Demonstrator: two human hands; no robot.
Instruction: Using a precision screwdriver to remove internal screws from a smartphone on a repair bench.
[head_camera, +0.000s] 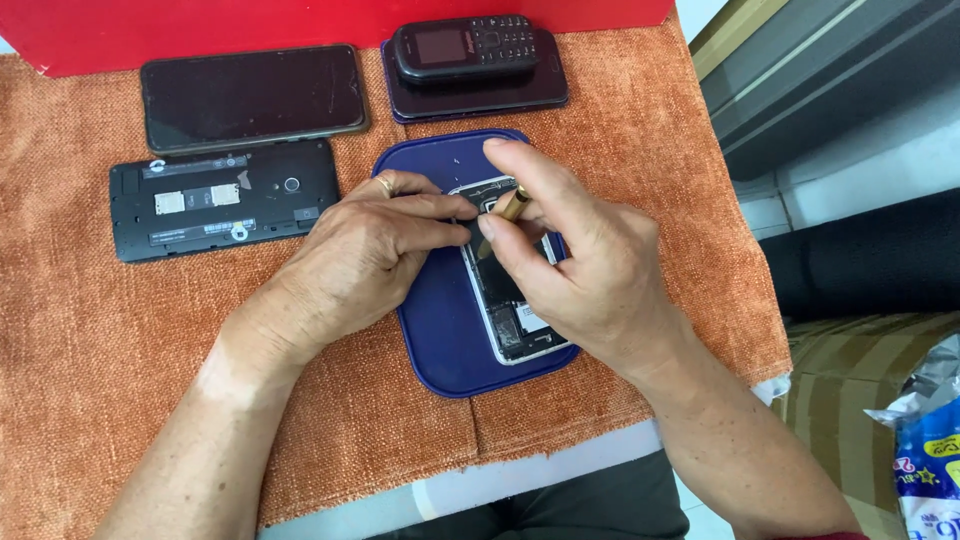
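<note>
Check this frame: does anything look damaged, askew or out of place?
Nothing spilled. Two phones lie with their backs off and insides bared: one on the blue tray under both hands, one black phone at left. A keypad phone sits stacked on another handset.

At the upper left lies a smartphone (253, 97) with a dark, blank rectangular screen. Below it, the opened black phone (225, 198) carries small white labels. At the top centre, a keypad phone (468, 46) shows a small dim screen. At the lower right edge stands a blue and white package (932, 470).
</note>
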